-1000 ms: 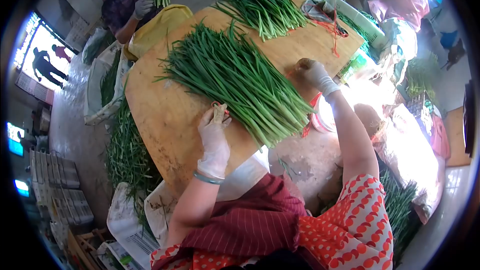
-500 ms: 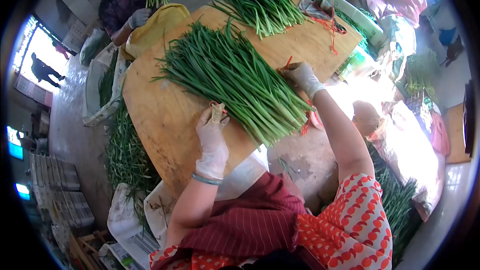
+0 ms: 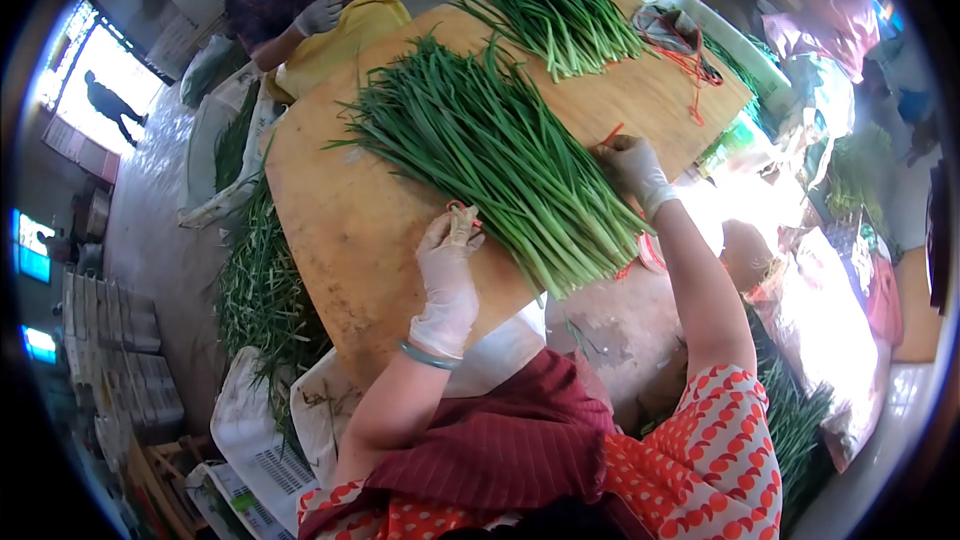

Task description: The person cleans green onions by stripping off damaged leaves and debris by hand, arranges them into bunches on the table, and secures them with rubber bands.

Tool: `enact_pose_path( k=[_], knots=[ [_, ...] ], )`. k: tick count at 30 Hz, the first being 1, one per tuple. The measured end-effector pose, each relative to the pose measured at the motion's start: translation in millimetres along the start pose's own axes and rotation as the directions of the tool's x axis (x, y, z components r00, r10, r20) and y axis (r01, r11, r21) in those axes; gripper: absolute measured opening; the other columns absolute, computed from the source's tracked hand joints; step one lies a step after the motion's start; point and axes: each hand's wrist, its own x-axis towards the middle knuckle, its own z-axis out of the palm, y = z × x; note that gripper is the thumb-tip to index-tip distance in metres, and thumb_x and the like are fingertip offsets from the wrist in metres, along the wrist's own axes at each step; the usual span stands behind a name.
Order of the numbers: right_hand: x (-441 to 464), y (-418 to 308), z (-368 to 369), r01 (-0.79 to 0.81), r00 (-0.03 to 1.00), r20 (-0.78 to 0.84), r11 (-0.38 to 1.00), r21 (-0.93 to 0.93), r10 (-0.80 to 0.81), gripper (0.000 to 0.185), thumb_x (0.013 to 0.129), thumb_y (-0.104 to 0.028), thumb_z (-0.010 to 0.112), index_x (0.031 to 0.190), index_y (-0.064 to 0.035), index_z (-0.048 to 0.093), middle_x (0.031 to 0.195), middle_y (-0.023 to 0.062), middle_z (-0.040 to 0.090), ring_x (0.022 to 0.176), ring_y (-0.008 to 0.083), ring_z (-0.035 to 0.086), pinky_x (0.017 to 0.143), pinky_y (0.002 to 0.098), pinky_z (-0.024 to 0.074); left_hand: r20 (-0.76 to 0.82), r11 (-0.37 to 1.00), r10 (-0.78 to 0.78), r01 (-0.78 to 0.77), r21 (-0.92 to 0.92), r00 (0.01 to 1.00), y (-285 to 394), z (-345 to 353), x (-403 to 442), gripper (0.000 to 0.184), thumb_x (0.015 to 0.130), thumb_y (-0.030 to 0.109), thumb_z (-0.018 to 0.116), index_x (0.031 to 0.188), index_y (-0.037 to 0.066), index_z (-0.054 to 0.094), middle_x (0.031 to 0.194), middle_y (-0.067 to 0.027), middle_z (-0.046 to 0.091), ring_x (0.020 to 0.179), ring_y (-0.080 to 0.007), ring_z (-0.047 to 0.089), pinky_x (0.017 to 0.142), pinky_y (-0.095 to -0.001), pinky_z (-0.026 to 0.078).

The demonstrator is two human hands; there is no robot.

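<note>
A wide bundle of green garlic chives [image 3: 500, 155] lies across the wooden board [image 3: 330, 260], its pale cut ends toward me. Just left of the bundle, my left hand [image 3: 447, 275], in a thin whitish glove, pinches a piece of red string [image 3: 457, 206]. On the bundle's right side my right hand [image 3: 637, 175], gloved too, has its fingers closed on red string, with a short end sticking up above them. Most of the string is hidden, and I cannot see how it runs between my hands. More red string shows beside the cut ends.
Another chive bundle [image 3: 555, 15] lies at the board's far side, near a tangle of red strings [image 3: 690, 65]. Across the board a co-worker's gloved hand [image 3: 322, 15] is by a yellow cloth [image 3: 350, 35]. Crates and sacks of greens stand around, with a white crate [image 3: 255, 430] at lower left.
The whole view has shifted, so the board and bundles appear slightly further right. Both my hands keep their closed hold beside the near bundle, with little visible movement.
</note>
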Motion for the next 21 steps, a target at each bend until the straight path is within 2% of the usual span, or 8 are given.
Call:
enact_pose_path(
  k=[2, 3, 10, 12, 16, 17, 19, 21],
  knots=[
    [7, 12, -6, -0.090, 0.994, 0.080, 0.972, 0.218, 0.074, 0.019, 0.079, -0.016, 0.063, 0.084, 0.0020, 0.064, 0.070, 0.0032, 0.061, 0.064, 0.0075, 0.055, 0.058, 0.0236, 0.0453, -0.002, 1.000, 0.008, -0.008, -0.004, 1.000, 1, 1, -1, 0.012, 0.086, 0.016, 0.060, 0.090, 0.005, 0.062, 0.082, -0.0002, 0.058, 0.075, -0.0093, 0.055, 0.071, -0.0251, 0.048],
    [23, 29, -11, -0.100, 0.985, 0.159, 0.977, 0.190, 0.070, 0.019, 0.084, -0.019, 0.063, 0.095, -0.0031, 0.063, 0.073, 0.0027, 0.063, 0.059, 0.0089, 0.057, 0.054, 0.0222, 0.0463, -0.002, 1.000, 0.011, -0.011, -0.004, 1.000, 1, 1, -1, 0.013, 0.086, 0.016, 0.060, 0.091, 0.005, 0.062, 0.082, -0.0003, 0.059, 0.075, -0.0093, 0.055, 0.071, -0.0251, 0.048],
    [18, 13, -27, 0.141, 0.925, 0.331, 0.976, 0.163, -0.189, 0.020, 0.084, -0.019, 0.062, 0.094, -0.0012, 0.063, 0.079, 0.0033, 0.064, 0.069, 0.0095, 0.058, 0.063, 0.0232, 0.0480, 0.049, 0.998, 0.043, -0.041, -0.037, 0.998, 4, -1, -2, 0.013, 0.086, 0.015, 0.060, 0.092, 0.004, 0.061, 0.083, -0.0004, 0.060, 0.076, -0.0086, 0.054, 0.071, -0.0251, 0.047],
    [8, -12, -25, 0.209, 0.889, 0.427, 0.977, -0.053, -0.167, 0.020, 0.084, -0.018, 0.062, 0.095, -0.0008, 0.063, 0.081, 0.0039, 0.064, 0.071, 0.0102, 0.058, 0.065, 0.0237, 0.0480, 0.048, 0.999, 0.046, -0.045, -0.021, 0.998, 9, -8, 1, 0.011, 0.085, 0.014, 0.060, 0.092, 0.005, 0.061, 0.084, -0.0003, 0.060, 0.076, -0.0088, 0.054, 0.071, -0.0252, 0.047],
    [-19, -35, 4, 0.252, 0.807, 0.518, 0.958, 0.134, -0.285, 0.018, 0.085, -0.017, 0.061, 0.089, -0.0002, 0.063, 0.082, 0.0032, 0.063, 0.071, 0.0102, 0.058, 0.066, 0.0232, 0.0479, 0.054, 0.997, 0.072, -0.074, 0.035, 0.996, 22, -34, 6, 0.016, 0.087, 0.020, 0.059, 0.092, 0.004, 0.061, 0.081, 0.0009, 0.057, 0.072, -0.0065, 0.050, 0.062, -0.0221, 0.041],
    [-22, -33, 17, 0.478, 0.761, 0.474, 0.877, 0.051, -0.443, 0.016, 0.084, -0.016, 0.062, 0.086, -0.0005, 0.062, 0.079, 0.0032, 0.062, 0.070, 0.0111, 0.057, 0.064, 0.0244, 0.0472, 0.028, 0.995, 0.079, -0.080, 0.056, 0.997, 28, -41, 8, 0.018, 0.087, 0.022, 0.058, 0.091, 0.004, 0.062, 0.080, 0.0008, 0.058, 0.070, -0.0064, 0.050, 0.060, -0.0214, 0.039],
    [-43, -45, 44, 0.683, 0.686, 0.393, 0.728, -0.057, -0.613, 0.012, 0.082, -0.014, 0.063, 0.081, -0.0017, 0.060, 0.074, 0.0044, 0.058, 0.069, 0.0153, 0.057, 0.061, 0.0282, 0.0455, 0.015, 0.996, 0.055, -0.056, 0.076, 0.998, 43, -57, 12, 0.019, 0.087, 0.022, 0.059, 0.092, 0.004, 0.062, 0.080, 0.0007, 0.058, 0.071, -0.0064, 0.050, 0.062, -0.0216, 0.040],
    [-70, -65, 66, 0.702, 0.682, 0.352, 0.709, -0.067, -0.642, 0.011, 0.080, -0.011, 0.064, 0.079, -0.0024, 0.058, 0.073, 0.0056, 0.056, 0.068, 0.0187, 0.057, 0.060, 0.0307, 0.0446, -0.022, 0.992, 0.064, -0.061, 0.114, 0.998, 53, -67, 16, 0.021, 0.087, 0.023, 0.059, 0.092, 0.002, 0.062, 0.079, -0.0011, 0.059, 0.072, -0.0070, 0.052, 0.065, -0.0238, 0.042]
  ],
)
